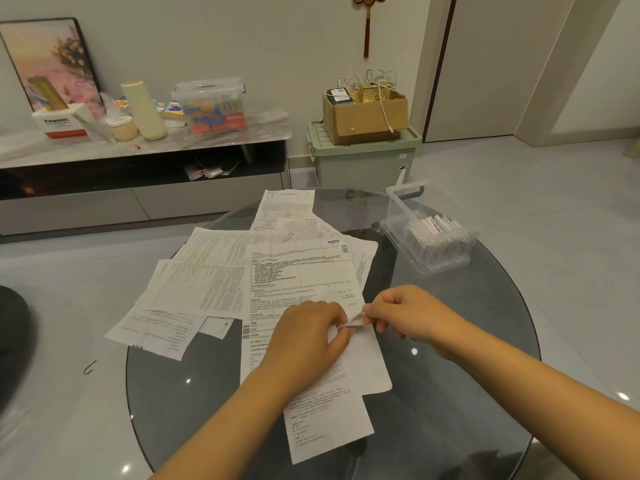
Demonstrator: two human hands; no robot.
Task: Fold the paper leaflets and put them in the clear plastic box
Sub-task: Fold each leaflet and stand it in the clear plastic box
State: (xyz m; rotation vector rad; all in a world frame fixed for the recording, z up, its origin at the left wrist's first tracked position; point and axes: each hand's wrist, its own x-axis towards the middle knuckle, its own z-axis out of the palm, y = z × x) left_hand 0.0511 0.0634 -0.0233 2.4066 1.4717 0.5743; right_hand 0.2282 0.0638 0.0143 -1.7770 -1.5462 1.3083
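The small folded leaflet (353, 323) sits between both hands, just above the unfolded sheets near the front of the round glass table (467, 358). It looks thin and very light, soft enough to crease with fingertip pressure, and likely to spring open or slip if let go, so it is best pinched at its ends along the fold. The left hand (308, 337) pinches one end with curled fingers, and the right hand (405, 313) pinches the other end. Beneath them lies a loose spread of flat leaflets (298, 271), overlapping and easy to slide on the smooth glass. The clear plastic box (429, 233), already holding many folded leaflets standing on edge, stands open at the table's far right.
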